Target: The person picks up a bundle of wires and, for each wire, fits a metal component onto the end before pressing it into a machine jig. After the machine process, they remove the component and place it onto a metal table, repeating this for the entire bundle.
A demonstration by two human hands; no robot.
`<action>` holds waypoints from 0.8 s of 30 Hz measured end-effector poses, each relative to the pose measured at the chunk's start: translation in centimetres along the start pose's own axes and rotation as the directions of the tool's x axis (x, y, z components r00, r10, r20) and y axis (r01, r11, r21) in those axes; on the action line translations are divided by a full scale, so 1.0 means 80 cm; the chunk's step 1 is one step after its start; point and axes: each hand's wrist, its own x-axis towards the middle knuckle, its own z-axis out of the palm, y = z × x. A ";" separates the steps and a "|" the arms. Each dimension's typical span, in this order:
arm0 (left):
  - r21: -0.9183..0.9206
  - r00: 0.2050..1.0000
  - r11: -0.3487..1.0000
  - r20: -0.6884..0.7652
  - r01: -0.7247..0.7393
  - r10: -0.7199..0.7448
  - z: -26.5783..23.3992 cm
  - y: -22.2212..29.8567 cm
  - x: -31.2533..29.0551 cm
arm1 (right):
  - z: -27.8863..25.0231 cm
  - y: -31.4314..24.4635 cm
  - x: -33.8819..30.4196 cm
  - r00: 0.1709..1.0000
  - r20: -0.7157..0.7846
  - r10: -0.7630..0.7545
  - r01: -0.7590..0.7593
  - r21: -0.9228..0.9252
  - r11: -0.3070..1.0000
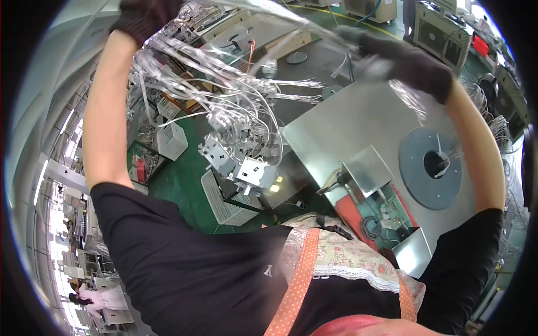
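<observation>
Orange dotted straps (305, 263) cross a black shirt (207, 269) bearing small white print. Beyond, I see a shiny strand (297, 19) sloping down rightward between the left hand (148, 19) and blurred right hand (412, 64); I cannot tell either's finger grip.

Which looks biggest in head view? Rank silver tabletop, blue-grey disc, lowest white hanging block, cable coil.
1. Silver tabletop
2. Blue-grey disc
3. White hanging block and cable coil: not ranked; close in size, and the block seems nearer the camera.
</observation>
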 end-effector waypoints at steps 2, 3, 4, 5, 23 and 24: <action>0.019 0.918 1.000 -0.394 -0.024 0.029 0.042 -0.016 -0.062 | 0.066 -0.014 0.059 0.965 -0.261 0.026 -0.177 -0.575 0.799; 0.036 0.821 0.999 -0.570 -0.028 0.043 0.057 -0.018 -0.087 | 0.072 -0.006 0.082 0.965 -0.259 0.022 -0.174 -0.579 0.797; -0.242 0.883 0.970 -0.446 0.038 -0.145 0.054 -0.007 -0.106 | 0.077 -0.004 0.111 0.968 -0.191 0.163 -0.240 -0.503 0.830; -0.478 0.924 0.866 -0.247 0.147 -0.293 0.047 -0.002 -0.142 | 0.090 -0.006 0.145 0.956 -0.087 0.279 -0.289 -0.430 0.855; -0.314 0.458 0.380 0.799 0.870 -0.390 0.214 0.350 -0.527 | 0.310 0.047 0.551 0.430 0.352 -0.831 0.731 -0.677 0.091; -0.283 0.440 0.383 0.791 0.879 -0.426 0.226 0.357 -0.532 | 0.306 0.023 0.553 0.541 0.513 -0.666 0.664 -0.747 -0.036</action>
